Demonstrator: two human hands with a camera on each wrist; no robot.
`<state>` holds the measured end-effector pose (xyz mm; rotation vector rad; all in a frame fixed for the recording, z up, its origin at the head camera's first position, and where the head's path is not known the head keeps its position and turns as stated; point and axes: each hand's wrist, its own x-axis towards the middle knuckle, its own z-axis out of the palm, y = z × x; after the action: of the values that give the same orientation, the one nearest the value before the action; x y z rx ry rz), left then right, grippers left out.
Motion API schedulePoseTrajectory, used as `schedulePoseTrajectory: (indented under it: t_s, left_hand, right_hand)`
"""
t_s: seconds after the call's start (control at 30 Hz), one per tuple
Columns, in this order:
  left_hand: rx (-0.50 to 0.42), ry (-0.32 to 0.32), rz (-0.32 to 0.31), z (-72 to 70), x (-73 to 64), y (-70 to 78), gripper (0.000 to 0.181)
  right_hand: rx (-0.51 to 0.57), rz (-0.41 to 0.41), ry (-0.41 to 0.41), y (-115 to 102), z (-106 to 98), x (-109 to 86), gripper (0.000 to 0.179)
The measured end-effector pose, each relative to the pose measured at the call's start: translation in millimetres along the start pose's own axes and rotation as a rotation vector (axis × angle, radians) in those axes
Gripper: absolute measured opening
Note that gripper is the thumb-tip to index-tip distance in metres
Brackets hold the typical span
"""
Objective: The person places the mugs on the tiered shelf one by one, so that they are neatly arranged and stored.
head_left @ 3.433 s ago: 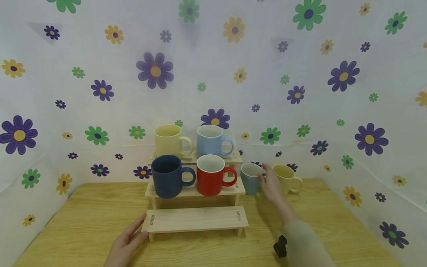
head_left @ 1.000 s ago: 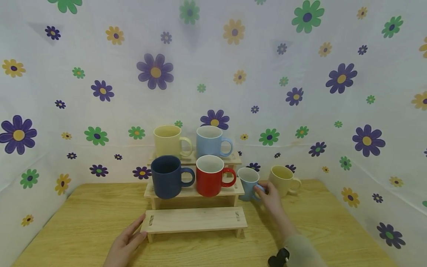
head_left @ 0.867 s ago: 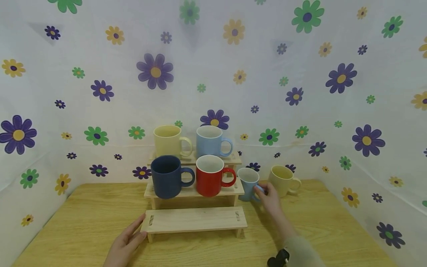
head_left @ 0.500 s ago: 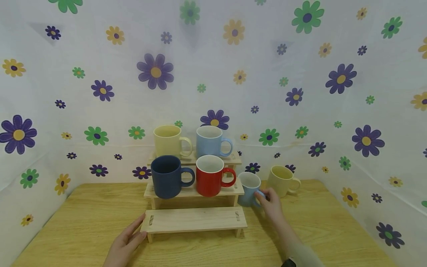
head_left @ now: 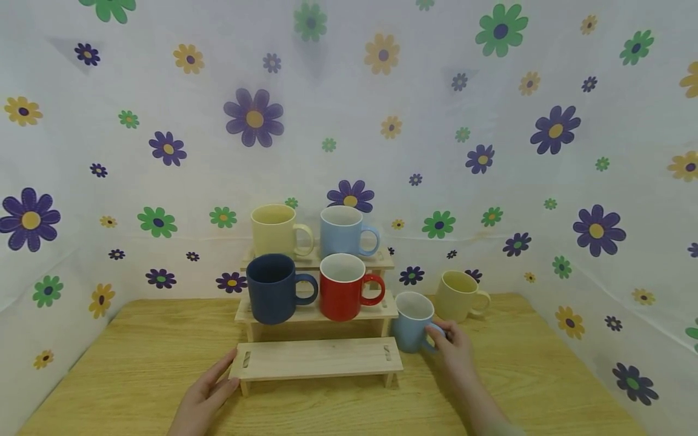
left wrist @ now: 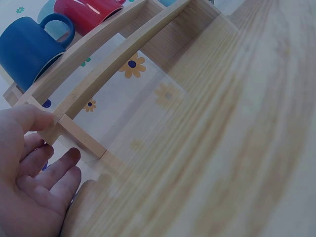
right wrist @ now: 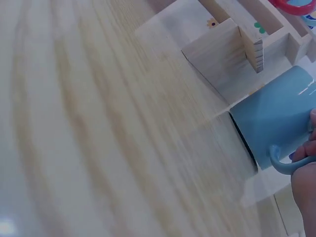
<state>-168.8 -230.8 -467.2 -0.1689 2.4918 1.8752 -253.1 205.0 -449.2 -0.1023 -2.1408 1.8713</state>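
Note:
My right hand [head_left: 455, 354] grips a light blue mug [head_left: 410, 330] by its handle, with the thumb on top. The mug is nearly upright, just right of a three-step wooden display rack [head_left: 322, 358]; in the right wrist view its blue side [right wrist: 271, 116] is close beside the rack's end. My left hand [head_left: 204, 393] holds the left end of the lowest step, thumb at the near corner and fingers at the far one. In the left wrist view this left hand [left wrist: 37, 168] has its thumb on the step's corner, the other fingers loosely bent below.
On the rack's middle step stand a navy mug [head_left: 271, 290] and a red mug [head_left: 342, 290]. The top step carries a pale yellow mug [head_left: 272, 230] and another light blue mug [head_left: 340, 233]. A second yellow mug [head_left: 455, 297] stands on the wooden table [head_left: 523, 363] behind my right hand.
My right hand has taken the light blue mug by its handle and brought it nearer to me along the rack's right side; its tilt has lessened. My left hand has stayed put.

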Motion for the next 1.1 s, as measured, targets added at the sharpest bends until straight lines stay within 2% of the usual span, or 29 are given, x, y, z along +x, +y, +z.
schedulePoseTrajectory:
  t_s: [0.1,0.4,0.53,0.7,0.9,1.1]
  left_hand:
    - [0.0,0.003,0.002,0.0,-0.4,0.0,0.07]
    - [-0.001,0.001,-0.001,0.6,0.2,-0.6,0.07]
    - [-0.006,0.0,-0.003,0.8,0.6,-1.7,0.07]
    - [-0.014,0.002,0.0,1.1,1.0,-2.0,0.069]
    - [-0.012,0.001,-0.009,0.8,0.8,-1.9,0.07]
    - [-0.011,0.005,-0.002,0.5,0.7,-1.4,0.069]
  right_hand:
    - [0.005,0.015,0.048,-3.0,-1.7,-2.4,0.026]
    - [-0.031,-0.091,0.105,-16.5,-14.9,-12.5,0.025]
    - [-0.007,-0.115,0.125,-29.4,-18.6,-20.5,0.026]
    - [0.068,-0.12,0.138,-43.7,-21.6,-31.1,0.026]
    - [0.263,-0.145,0.145,-59.4,-19.8,-40.7,0.009]
    - [0.429,-0.251,0.08,-74.8,-11.1,-55.0,0.006]
